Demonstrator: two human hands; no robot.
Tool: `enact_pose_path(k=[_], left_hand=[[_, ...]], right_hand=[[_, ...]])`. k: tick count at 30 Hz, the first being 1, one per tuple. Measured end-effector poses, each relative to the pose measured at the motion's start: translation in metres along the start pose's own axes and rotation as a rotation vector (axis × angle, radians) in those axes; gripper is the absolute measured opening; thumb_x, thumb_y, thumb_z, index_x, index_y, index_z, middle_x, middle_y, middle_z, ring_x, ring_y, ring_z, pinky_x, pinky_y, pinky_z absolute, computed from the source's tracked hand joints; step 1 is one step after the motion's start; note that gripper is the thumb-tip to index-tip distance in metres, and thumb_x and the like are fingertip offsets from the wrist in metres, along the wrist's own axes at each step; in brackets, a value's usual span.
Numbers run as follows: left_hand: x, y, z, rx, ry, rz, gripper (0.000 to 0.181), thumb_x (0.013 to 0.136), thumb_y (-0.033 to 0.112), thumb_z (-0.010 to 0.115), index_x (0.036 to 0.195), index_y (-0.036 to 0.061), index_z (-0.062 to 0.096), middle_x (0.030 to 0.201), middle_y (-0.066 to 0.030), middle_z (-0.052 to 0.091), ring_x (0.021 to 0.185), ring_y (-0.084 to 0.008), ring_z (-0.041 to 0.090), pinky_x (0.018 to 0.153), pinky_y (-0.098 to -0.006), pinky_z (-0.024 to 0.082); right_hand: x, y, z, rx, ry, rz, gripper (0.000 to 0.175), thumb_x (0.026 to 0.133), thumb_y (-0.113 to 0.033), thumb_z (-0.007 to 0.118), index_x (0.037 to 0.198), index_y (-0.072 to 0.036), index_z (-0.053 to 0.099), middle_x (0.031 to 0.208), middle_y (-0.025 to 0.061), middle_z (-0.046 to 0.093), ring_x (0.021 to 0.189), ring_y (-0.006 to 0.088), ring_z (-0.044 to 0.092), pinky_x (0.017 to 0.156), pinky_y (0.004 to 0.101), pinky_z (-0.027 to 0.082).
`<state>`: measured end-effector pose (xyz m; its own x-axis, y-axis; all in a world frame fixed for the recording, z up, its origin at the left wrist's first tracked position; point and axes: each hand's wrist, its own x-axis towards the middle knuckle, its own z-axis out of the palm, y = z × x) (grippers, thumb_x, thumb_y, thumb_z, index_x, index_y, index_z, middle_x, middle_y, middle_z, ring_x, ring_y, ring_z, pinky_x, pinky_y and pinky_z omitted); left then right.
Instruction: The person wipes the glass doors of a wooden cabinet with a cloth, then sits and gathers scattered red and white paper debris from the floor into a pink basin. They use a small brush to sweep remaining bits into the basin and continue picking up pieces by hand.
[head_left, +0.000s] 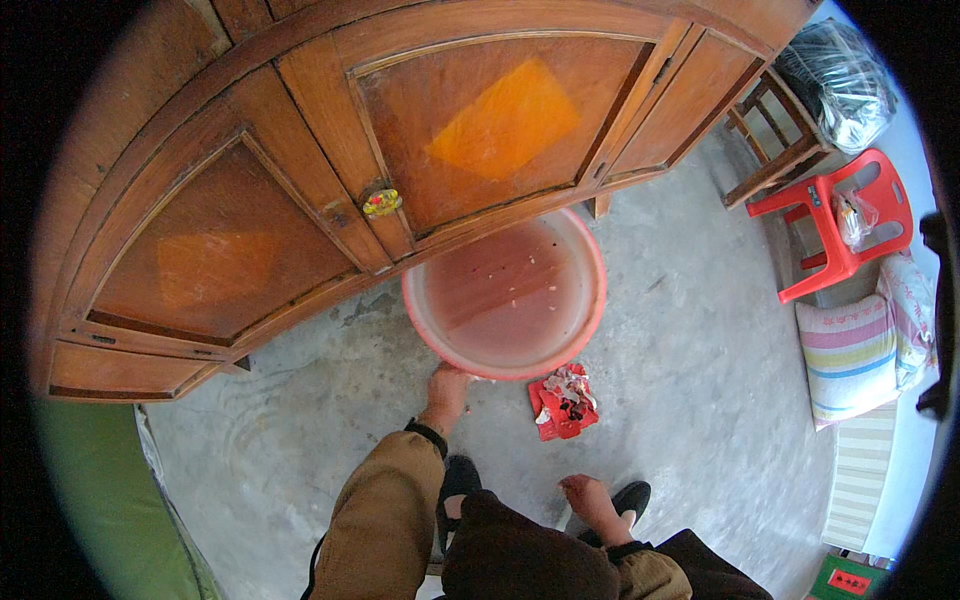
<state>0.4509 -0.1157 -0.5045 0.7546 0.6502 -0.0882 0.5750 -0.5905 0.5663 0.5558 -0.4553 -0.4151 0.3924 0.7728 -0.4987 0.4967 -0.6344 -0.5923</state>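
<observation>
A large round plastic basin (504, 374) with a pink-red rim sits on the concrete floor, its back part tucked beneath a wooden cabinet. Murky reddish water (487, 292) with small floating bits fills it and mirrors the cabinet. My left hand (448, 391) is at the basin's near rim; its fingers are hidden, so I cannot tell whether it grips the rim. A small whitish bit shows beside that hand. Just right of the hand lies a red sheet (549, 430) heaped with wet-looking scraps. My right hand (589, 496) hangs low over my right shoe, fingers partly curled, nothing visible in it.
The wooden cabinet (315, 225) overhangs the basin. At right stand a red plastic chair (844, 259) holding a plastic bag, a wooden stool (780, 165) and a striped sack (847, 360). Green fabric (112, 487) covers something at lower left. My black shoes (631, 499) are close below.
</observation>
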Motion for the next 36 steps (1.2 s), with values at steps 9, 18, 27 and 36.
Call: enact_pose_path(k=[9,18,27,36], left_hand=[[0.006,0.007,0.011,-0.349,-0.098,-0.249,0.025,0.085,0.023,0.054,0.1,0.0056,0.063,0.101,-0.0187,0.064,0.089,-0.0373,0.061,0.076,-0.045,0.049],[-0.011,-0.001,-0.01,-0.289,-0.345,0.007,0.019,0.083,0.017,0.056,0.097,0.0103,0.068,0.097,-0.0153,0.062,0.079,-0.0329,0.063,0.071,-0.042,0.053],[-0.053,-0.012,-0.064,-0.603,-0.405,-0.464,0.012,0.08,0.009,0.059,0.085,0.0111,0.071,0.078,-0.008,0.053,0.063,-0.0213,0.062,0.051,-0.0334,0.053],[-0.003,0.008,-0.008,-0.135,0.158,-0.001,0.011,0.081,0.013,0.06,0.083,0.008,0.07,0.077,-0.0109,0.057,0.059,-0.0267,0.062,0.051,-0.0412,0.051]], right_hand=[[0.007,-0.012,-0.008,-0.035,-0.024,0.026,0.019,0.085,-0.011,0.055,0.099,-0.009,0.067,0.097,0.0163,0.065,0.09,0.0375,0.061,0.079,0.0443,0.05],[0.003,-0.019,-0.011,-0.043,-0.008,0.008,0.019,0.085,-0.011,0.055,0.099,-0.007,0.066,0.096,0.0162,0.065,0.092,0.0373,0.061,0.08,0.0441,0.05],[0.0,-0.01,-0.005,-0.002,0.04,0.031,0.018,0.085,-0.01,0.055,0.098,-0.007,0.067,0.093,0.0164,0.065,0.088,0.0385,0.061,0.077,0.0442,0.051],[-0.005,-0.011,0.009,0.021,0.051,0.0,0.016,0.084,-0.01,0.056,0.095,-0.005,0.068,0.092,0.0165,0.066,0.088,0.037,0.062,0.077,0.0433,0.051]])
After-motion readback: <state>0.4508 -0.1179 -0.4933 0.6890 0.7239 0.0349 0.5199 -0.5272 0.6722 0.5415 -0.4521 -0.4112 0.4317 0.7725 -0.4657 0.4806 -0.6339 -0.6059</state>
